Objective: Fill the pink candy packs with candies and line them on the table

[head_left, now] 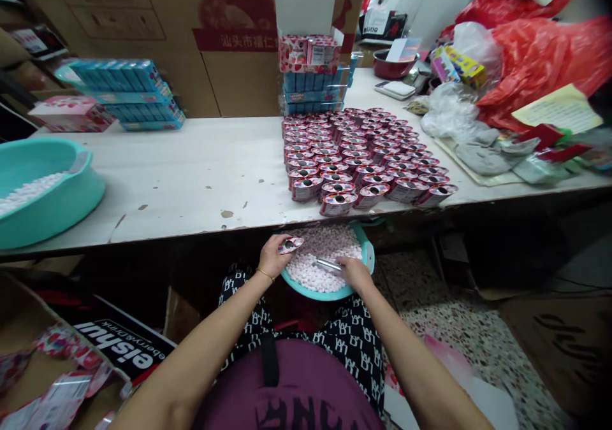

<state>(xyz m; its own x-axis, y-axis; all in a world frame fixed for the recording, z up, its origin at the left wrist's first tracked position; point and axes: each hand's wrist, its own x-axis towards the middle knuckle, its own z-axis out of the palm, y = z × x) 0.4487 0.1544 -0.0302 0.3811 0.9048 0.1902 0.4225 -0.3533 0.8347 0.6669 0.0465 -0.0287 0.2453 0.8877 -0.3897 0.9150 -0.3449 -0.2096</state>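
Observation:
A teal bowl (pixel 368 256) of small pink-white candies rests on my lap, just under the table edge. My left hand (pixel 272 258) is closed on a small red-patterned tin (pixel 291 245), held over the bowl's left rim. My right hand (pixel 352 272) grips a metal scoop (pixel 327 265) lying in the candies. On the white table (pixel 191 175) above, several rows of the same small tins (pixel 358 156) stand packed together, each with a hole in its top.
A larger teal basin (pixel 57 207) with candies sits at the table's left edge. Blue box stacks (pixel 129 92) and strawberry-print boxes (pixel 310 54) stand at the back against big cartons. Red plastic bags (pixel 535 60) and clutter fill the right end. An open carton (pixel 57 379) sits at floor left.

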